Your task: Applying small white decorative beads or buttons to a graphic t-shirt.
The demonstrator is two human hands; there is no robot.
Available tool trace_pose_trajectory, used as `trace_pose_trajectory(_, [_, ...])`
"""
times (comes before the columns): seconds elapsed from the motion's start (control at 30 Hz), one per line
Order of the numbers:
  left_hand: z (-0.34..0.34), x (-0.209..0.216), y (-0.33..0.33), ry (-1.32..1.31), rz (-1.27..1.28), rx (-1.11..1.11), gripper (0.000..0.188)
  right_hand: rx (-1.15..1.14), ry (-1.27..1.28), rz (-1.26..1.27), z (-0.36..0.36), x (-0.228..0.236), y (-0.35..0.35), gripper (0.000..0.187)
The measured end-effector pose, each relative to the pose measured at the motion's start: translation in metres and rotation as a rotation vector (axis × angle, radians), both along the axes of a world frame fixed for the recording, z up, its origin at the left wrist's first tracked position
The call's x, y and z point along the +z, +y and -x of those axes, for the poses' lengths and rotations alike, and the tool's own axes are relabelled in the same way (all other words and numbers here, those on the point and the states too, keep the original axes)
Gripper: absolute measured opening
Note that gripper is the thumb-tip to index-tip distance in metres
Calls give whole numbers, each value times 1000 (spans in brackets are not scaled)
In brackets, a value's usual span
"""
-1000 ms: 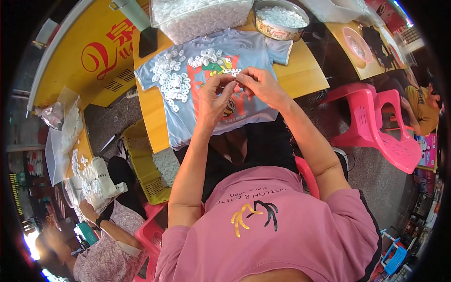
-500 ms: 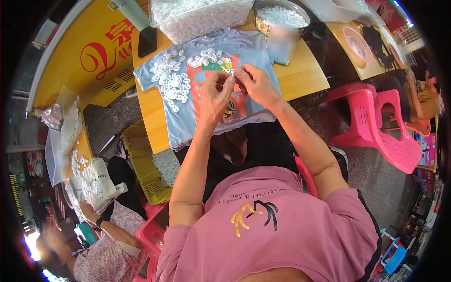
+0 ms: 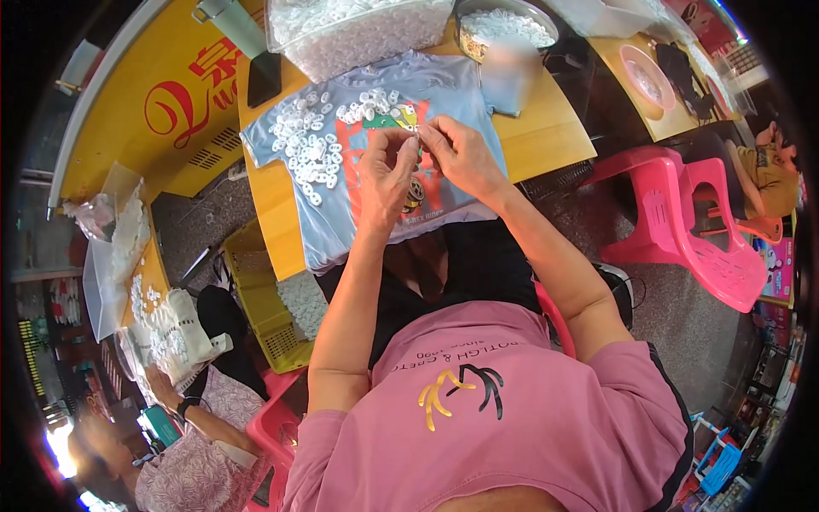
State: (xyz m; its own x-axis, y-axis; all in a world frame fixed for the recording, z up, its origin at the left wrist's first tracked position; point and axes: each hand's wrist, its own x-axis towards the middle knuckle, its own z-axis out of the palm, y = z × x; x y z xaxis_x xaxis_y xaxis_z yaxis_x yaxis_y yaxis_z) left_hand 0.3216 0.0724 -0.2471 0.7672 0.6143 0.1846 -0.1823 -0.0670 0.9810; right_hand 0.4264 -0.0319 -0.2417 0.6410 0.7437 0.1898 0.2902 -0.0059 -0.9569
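Note:
Above a light blue printed T-shirt (image 3: 320, 230) spread on the table, my left hand (image 3: 388, 175) and my right hand (image 3: 465, 158) meet fingertip to fingertip. Both are closed in a pinch on a small white plastic piece, mostly hidden by the fingers. To the left of my left hand lies a loose heap of white oval plastic pieces with holes (image 3: 311, 158). A smaller cluster of the same pieces (image 3: 368, 106) rests just beyond my fingers, at the edge of the shirt's print.
A clear bin (image 3: 358, 38) and a round tin (image 3: 508, 32), both full of white pieces, stand at the table's far side. Beside them are a phone (image 3: 264, 79) and a bottle (image 3: 229, 24). Pink chairs (image 3: 657, 200), a yellow crate (image 3: 273, 316) and a seated co-worker (image 3: 196, 452) surround me.
My hands stay pinched together at nearly the same spot, with slight finger movement. The white piece between the fingertips shows less now. The view has shifted a little.

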Motion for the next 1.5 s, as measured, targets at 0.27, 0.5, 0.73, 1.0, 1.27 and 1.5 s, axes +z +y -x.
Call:
trace_pose_trajectory(0.27, [-1, 1, 1, 23, 101, -11, 13, -29, -309, -148, -2, -6, -4, 20])
trace_pose_trajectory(0.5, [-4, -7, 0, 163, -83, 68, 14, -102, 1, -151, 3, 1, -2, 18])
trace_pose_trajectory(0.73, [0, -6, 3, 72, -317, 67, 12, 106, 163, 138, -12, 4, -14, 22])
trace_pose_trajectory(1.0, [5, -7, -5, 70, -214, 46, 14, 27, 90, 112, 0, -1, -13, 21])
trace_pose_trajectory(1.27, [2, 1, -5, 152, 62, 32, 16, 14, 244, -73, 0, -6, -9, 18])
trace_pose_trajectory(1.5, [-12, 2, 14, 164, -181, 11, 17, -44, 217, -125, -18, -8, -13, 19])
